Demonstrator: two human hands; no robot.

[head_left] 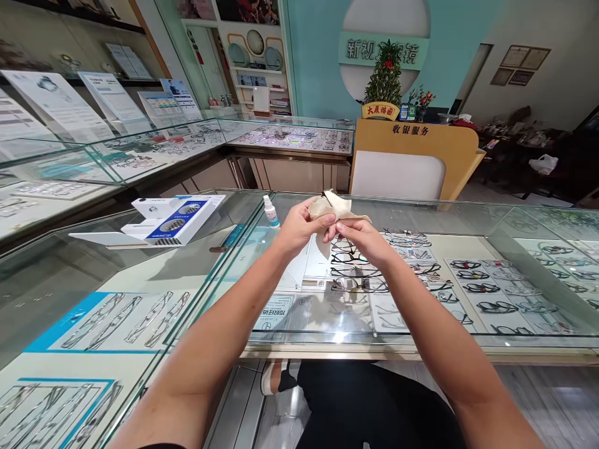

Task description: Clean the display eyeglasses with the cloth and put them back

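Above a glass display counter (299, 337), both of my hands are closed on a beige cleaning cloth (337, 207). My left hand (299, 226) pinches the cloth from the left, thumb on top. From the right, my right hand (364, 240) grips it with fingers curled. A dark bit of something, perhaps an eyeglass frame, peeks out at the cloth's top; the rest is hidden in the folds. A small spray bottle (270, 212) with a blue label stands on the glass just left of my left hand.
Rows of eyeglass frames (472, 290) lie under the glass. A white and blue box-shaped device (173, 221) sits on the left counter. More glass cases run along the left and back. A wooden cashier desk (414, 156) with a small tree stands behind.
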